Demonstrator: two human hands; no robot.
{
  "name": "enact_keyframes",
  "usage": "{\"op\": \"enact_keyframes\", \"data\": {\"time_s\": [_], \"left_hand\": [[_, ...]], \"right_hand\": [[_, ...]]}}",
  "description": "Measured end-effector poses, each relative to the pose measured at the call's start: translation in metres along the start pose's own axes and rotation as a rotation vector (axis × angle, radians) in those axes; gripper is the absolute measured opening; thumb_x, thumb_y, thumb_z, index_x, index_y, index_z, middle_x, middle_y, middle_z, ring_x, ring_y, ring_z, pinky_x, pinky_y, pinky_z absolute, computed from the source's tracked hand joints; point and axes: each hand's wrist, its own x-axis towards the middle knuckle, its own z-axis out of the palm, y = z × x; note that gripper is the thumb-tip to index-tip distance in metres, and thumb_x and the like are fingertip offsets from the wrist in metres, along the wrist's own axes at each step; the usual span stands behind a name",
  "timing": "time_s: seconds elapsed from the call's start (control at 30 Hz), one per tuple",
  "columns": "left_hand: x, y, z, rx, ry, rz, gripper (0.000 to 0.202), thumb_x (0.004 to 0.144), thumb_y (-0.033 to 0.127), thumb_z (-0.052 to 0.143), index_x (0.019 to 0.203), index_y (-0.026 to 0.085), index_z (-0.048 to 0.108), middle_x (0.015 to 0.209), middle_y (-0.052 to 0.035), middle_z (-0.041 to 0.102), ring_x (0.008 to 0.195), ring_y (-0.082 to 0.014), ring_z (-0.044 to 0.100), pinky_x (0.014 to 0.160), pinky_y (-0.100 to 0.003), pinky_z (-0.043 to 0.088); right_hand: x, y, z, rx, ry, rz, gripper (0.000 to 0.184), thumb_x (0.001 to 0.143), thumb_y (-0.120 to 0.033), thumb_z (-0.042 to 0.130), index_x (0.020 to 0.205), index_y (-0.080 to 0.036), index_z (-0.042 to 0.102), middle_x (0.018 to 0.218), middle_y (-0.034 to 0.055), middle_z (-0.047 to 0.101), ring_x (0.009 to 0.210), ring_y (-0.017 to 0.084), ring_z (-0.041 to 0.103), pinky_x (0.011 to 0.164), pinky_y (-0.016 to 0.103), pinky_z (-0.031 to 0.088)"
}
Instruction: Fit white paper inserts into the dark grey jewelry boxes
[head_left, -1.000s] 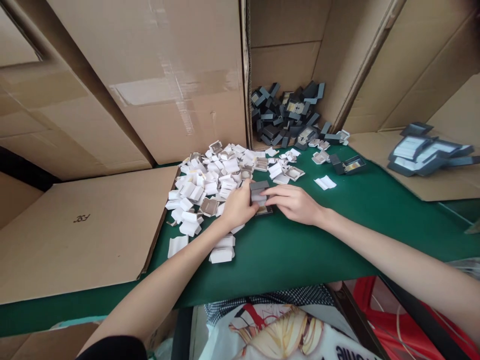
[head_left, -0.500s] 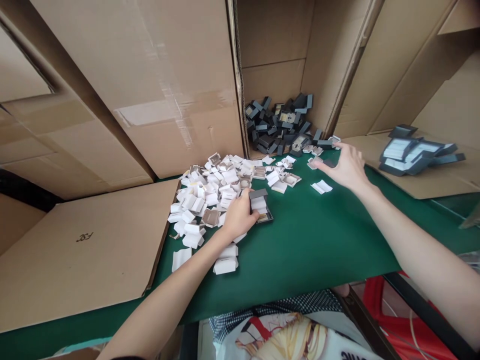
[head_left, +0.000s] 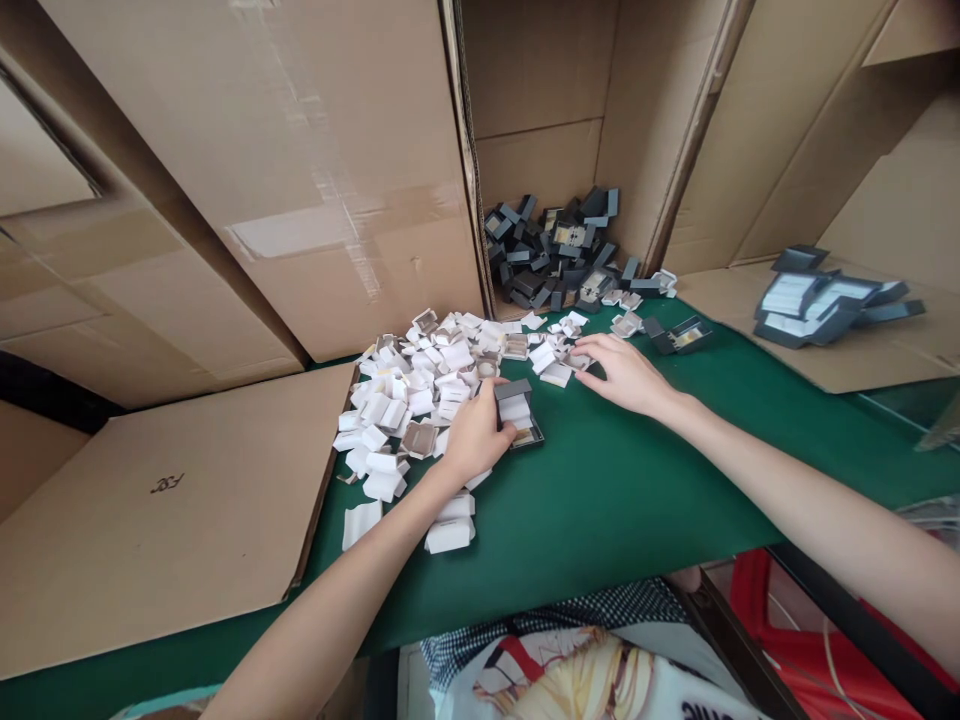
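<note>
My left hand (head_left: 474, 432) is closed on a small dark box (head_left: 528, 420) with its lid raised and a white insert inside. This box rests at the right edge of a pile of white folded card inserts (head_left: 390, 412) on the green table. Over the table to its right, my right hand (head_left: 630, 375) has thumb and fingers apart. Its fingertips are at a few loose inserts (head_left: 556, 374); whether they touch is unclear. Just beyond that hand lies another dark box (head_left: 684, 337), opened out.
Several dark boxes (head_left: 551, 250) are heaped inside a large upright carton (head_left: 540, 80) at the back. More dark boxes with white inserts (head_left: 817, 300) lie on cardboard at right. A flat cardboard flap (head_left: 172, 500) covers the left side. The green tabletop (head_left: 600, 500) ends near my body.
My right hand has moved left and nearer me, from beside the back boxes to the loose inserts. The opened dark box it was covering now shows. My left hand keeps its hold.
</note>
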Motion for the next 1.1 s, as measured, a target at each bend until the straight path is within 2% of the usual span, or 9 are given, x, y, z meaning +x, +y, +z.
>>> {"op": "enact_keyframes", "data": {"time_s": [0.17,0.4,0.5,0.6,0.7,0.77,0.83,0.97,1.1], "left_hand": [[0.0,0.0,0.0,-0.006,-0.004,0.002,0.054,0.073,0.019,0.051,0.125,0.021,0.038,0.069,0.0006,0.052,0.07,-0.0205,0.054,0.058,-0.028,0.033],[-0.001,0.0,-0.001,-0.031,-0.021,-0.011,0.056,0.074,0.018,0.052,0.128,0.02,0.038,0.069,0.0003,0.052,0.074,-0.0213,0.056,0.064,-0.03,0.039],[0.0,-0.002,-0.003,-0.159,0.001,0.063,0.062,0.076,0.024,0.059,0.133,0.019,0.033,0.094,-0.0057,0.059,0.093,-0.0225,0.057,0.076,-0.032,0.044],[0.0,-0.002,-0.009,-0.329,0.127,0.19,0.064,0.078,0.033,0.064,0.133,0.02,0.033,0.124,-0.0109,0.051,0.111,-0.021,0.05,0.089,-0.033,0.044],[-0.002,0.002,-0.018,-0.348,0.324,0.26,0.043,0.084,0.032,0.059,0.123,0.022,0.043,0.117,-0.0073,0.055,0.102,-0.0163,0.052,0.087,-0.031,0.043],[-0.005,0.007,-0.024,-0.296,0.432,0.315,0.031,0.086,0.029,0.058,0.115,0.022,0.05,0.108,-0.0052,0.058,0.096,-0.0152,0.052,0.082,-0.03,0.044],[-0.009,0.013,-0.027,-0.244,0.47,0.381,0.027,0.086,0.028,0.058,0.112,0.022,0.052,0.107,-0.005,0.058,0.096,-0.0155,0.052,0.081,-0.03,0.044],[-0.015,0.019,-0.025,-0.184,0.402,0.537,0.038,0.086,0.026,0.059,0.122,0.022,0.049,0.113,-0.0072,0.055,0.104,-0.0169,0.052,0.085,-0.031,0.046],[-0.015,0.016,-0.02,-0.139,0.365,0.612,0.047,0.086,0.025,0.06,0.13,0.023,0.045,0.113,-0.0083,0.054,0.103,-0.0175,0.052,0.088,-0.033,0.046]], "right_hand": [[0.001,0.009,0.005,0.024,-0.021,0.125,0.031,0.083,-0.033,0.054,0.11,-0.019,0.055,0.115,0.0105,0.061,0.106,0.03,0.056,0.086,0.047,0.047],[0.004,0.01,0.01,0.288,0.113,0.266,0.029,0.074,-0.029,0.059,0.099,-0.021,0.046,0.106,0.0101,0.061,0.1,0.026,0.059,0.084,0.043,0.048],[0.008,0.006,0.006,0.59,0.184,0.411,0.037,0.068,-0.031,0.065,0.096,-0.021,0.044,0.106,0.0106,0.061,0.099,0.026,0.06,0.084,0.044,0.049],[0.011,-0.004,-0.005,1.16,0.053,0.525,0.033,0.073,-0.033,0.059,0.099,-0.021,0.045,0.111,0.0125,0.062,0.099,0.026,0.062,0.083,0.043,0.051],[0.01,-0.026,-0.015,1.562,-0.161,0.498,0.031,0.082,-0.033,0.045,0.109,-0.019,0.049,0.117,0.014,0.062,0.1,0.026,0.064,0.084,0.042,0.053],[0.007,-0.044,-0.017,1.68,-0.229,0.5,0.034,0.084,-0.032,0.042,0.114,-0.018,0.05,0.118,0.0129,0.062,0.1,0.024,0.064,0.085,0.038,0.054],[0.003,-0.06,-0.016,1.779,-0.316,0.489,0.034,0.087,-0.033,0.042,0.117,-0.018,0.051,0.115,0.0109,0.064,0.096,0.021,0.066,0.085,0.035,0.054],[-0.004,-0.077,-0.01,1.858,-0.447,0.394,0.026,0.091,-0.035,0.047,0.112,-0.02,0.051,0.097,0.0059,0.069,0.078,0.018,0.068,0.071,0.03,0.057],[-0.007,-0.077,-0.011,1.774,-0.407,0.319,0.023,0.091,-0.039,0.052,0.104,-0.02,0.05,0.089,0.0043,0.068,0.07,0.017,0.068,0.06,0.027,0.055]]}}
